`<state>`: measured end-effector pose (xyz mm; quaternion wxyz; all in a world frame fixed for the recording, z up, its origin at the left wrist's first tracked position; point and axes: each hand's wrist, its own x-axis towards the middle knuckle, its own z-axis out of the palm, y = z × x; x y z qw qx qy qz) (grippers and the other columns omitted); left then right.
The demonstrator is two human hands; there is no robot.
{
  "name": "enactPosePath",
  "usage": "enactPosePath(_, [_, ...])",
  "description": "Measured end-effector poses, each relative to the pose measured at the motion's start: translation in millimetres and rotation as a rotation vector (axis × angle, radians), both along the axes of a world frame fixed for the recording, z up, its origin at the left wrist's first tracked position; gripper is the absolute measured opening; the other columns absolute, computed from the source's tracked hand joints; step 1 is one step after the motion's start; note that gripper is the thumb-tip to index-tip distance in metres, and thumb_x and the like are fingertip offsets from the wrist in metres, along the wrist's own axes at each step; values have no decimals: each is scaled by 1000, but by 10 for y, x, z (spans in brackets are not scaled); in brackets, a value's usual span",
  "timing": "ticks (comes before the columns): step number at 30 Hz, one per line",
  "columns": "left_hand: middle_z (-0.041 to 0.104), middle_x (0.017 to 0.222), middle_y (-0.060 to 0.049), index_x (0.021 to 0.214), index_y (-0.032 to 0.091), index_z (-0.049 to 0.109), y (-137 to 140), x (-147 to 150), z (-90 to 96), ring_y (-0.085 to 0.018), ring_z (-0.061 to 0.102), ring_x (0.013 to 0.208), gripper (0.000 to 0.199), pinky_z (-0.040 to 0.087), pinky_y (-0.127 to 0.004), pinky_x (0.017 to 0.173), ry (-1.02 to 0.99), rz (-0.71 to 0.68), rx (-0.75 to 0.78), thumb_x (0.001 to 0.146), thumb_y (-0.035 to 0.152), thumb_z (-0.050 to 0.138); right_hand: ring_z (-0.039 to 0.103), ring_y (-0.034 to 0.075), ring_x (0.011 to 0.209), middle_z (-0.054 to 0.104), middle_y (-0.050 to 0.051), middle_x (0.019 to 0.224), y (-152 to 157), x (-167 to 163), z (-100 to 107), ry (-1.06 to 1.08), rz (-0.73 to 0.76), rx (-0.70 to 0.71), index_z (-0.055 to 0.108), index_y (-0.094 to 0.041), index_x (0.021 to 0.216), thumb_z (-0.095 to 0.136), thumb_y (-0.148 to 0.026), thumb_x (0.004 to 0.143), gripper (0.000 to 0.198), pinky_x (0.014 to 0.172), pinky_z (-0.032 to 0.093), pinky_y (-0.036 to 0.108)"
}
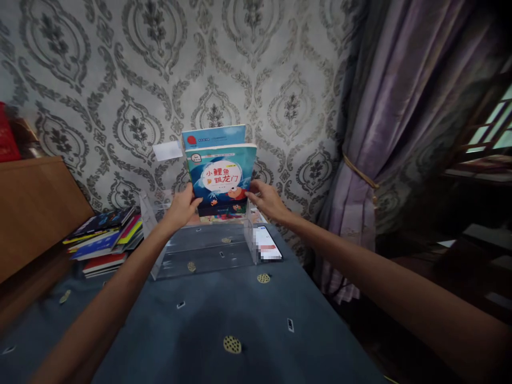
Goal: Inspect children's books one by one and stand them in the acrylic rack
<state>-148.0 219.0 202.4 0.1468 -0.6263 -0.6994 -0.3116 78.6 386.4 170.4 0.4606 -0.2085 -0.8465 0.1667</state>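
A blue children's book (pixel 222 176) with red Chinese characters on its cover stands upright between my two hands. My left hand (pixel 186 205) grips its left edge, thumb on the front cover. On the right edge my right hand (pixel 267 200) pinches it low down. Another blue book (pixel 216 134) rises just behind it, its lower part hidden. Both are over the back of a clear plastic book rack (pixel 251 242) on the table. Colourful printed covers show low down behind the held book.
A smartphone (pixel 269 244) lies right of the rack. Several stacked books (pixel 106 240) sit to the left, beside a wooden cabinet (pixel 40 197). Patterned wallpaper backs the blue tablecloth (pixel 200 330); a tied purple curtain (pixel 360 144) hangs at right.
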Motion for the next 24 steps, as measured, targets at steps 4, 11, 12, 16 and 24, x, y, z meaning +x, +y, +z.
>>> enactPosePath(4, [72, 99, -18, 117, 11, 50, -39, 158, 18, -34, 70, 98, 28, 53, -41, 85, 129, 223, -103, 97, 29, 53, 64, 21, 80, 69, 5, 85, 36, -1, -12, 63, -19, -89, 65, -17, 98, 60, -28, 85, 18, 75, 55, 37])
enactPosePath(11, [72, 101, -22, 125, 8, 44, -115, 263, 25, -36, 71, 99, 35, 52, -41, 83, 97, 376, -161, 101, 33, 42, 67, 22, 85, 72, 8, 95, -23, 5, -22, 85, -29, -78, 64, -16, 117, 57, -28, 86, 33, 80, 57, 40])
enactPosePath(12, [72, 101, -22, 124, 8, 44, -121, 271, 27, -35, 71, 99, 33, 52, -40, 84, 93, 381, -175, 102, 33, 40, 67, 22, 87, 72, 9, 98, -36, -11, -23, 86, -41, -66, 64, -16, 119, 57, -28, 87, 35, 82, 56, 40])
enactPosePath(16, [72, 104, -22, 124, 9, 46, -130, 340, 54, -35, 71, 102, 33, 51, -40, 85, 81, 438, -258, 103, 33, 36, 66, 24, 98, 71, 11, 108, -82, -108, -38, 81, -80, -31, 66, -17, 121, 54, -27, 88, 36, 90, 53, 42])
enactPosePath(24, [71, 112, -26, 123, 8, 48, -90, 473, 128, -33, 71, 105, 31, 51, -38, 84, 26, 469, -297, 101, 27, 37, 63, 26, 95, 68, 11, 99, -153, -190, -51, 36, -142, -9, 69, -17, 108, 51, -25, 89, 28, 90, 50, 41])
